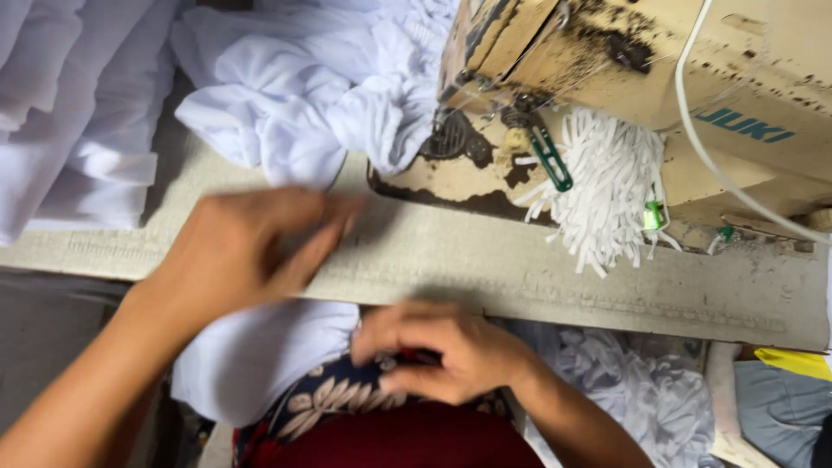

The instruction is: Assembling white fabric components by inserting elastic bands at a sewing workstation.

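My left hand [247,247] hovers blurred over the front of the grey sewing table [520,269], fingers together and pointing right, nothing clearly in it. My right hand [442,351] is curled at my lap below the table edge, fingertips pinched against dark patterned cloth [334,399]; what it grips is hidden. A white piece of fabric [251,355] lies on my lap under the left forearm. A worn cream sewing machine [607,78] stands at the back right, with a bundle of white elastic strips [607,191] hanging from it.
A heap of white fabric [295,87] lies on the table left of the machine, and folded white cloth [69,113] is stacked at the far left. More crumpled white cloth [641,390] sits below the table on the right. A white cable [702,130] crosses the machine.
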